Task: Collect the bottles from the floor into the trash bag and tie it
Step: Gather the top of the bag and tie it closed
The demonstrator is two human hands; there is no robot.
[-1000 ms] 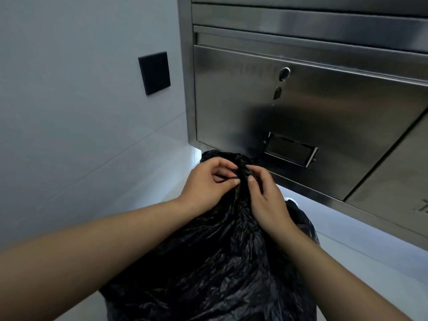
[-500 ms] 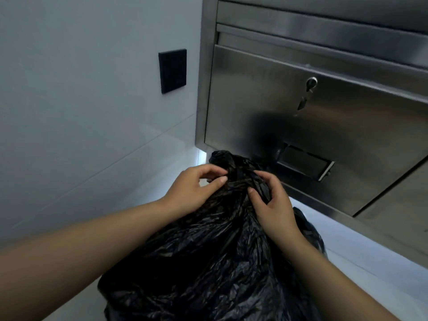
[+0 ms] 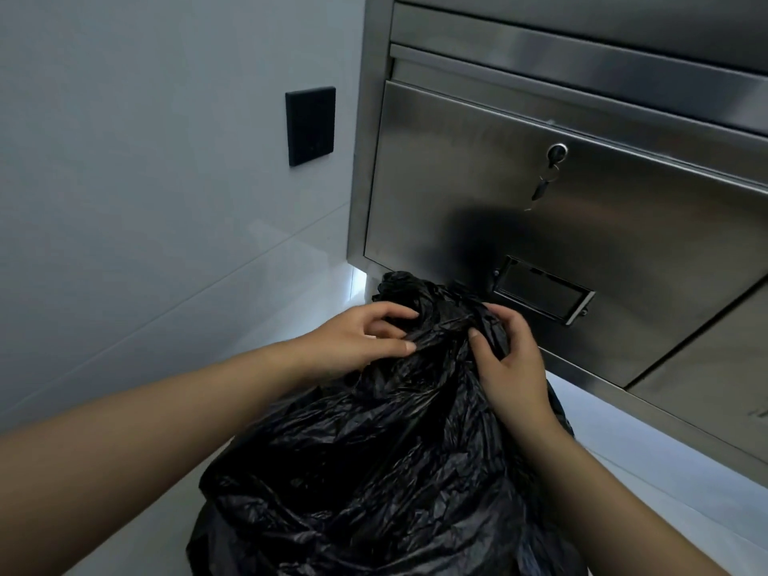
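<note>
A bulging black trash bag (image 3: 374, 471) fills the lower middle of the head view, its top gathered into a bunched neck (image 3: 415, 293). My left hand (image 3: 357, 338) pinches the plastic on the left side of the neck with thumb and fingers. On the right side, my right hand (image 3: 507, 359) grips the gathered plastic. No bottles are visible; whatever is inside the bag is hidden.
A stainless steel cabinet (image 3: 540, 180) stands right behind the bag, with a lock and hanging key (image 3: 555, 160) and a recessed handle (image 3: 540, 291). A pale wall with a black switch plate (image 3: 311, 126) is on the left. White floor (image 3: 665, 492) lies to the right.
My hands have spread slightly apart on the bag's neck, and the bunched top now sticks up behind them. The view has shifted left, so the cabinet sits further right.
</note>
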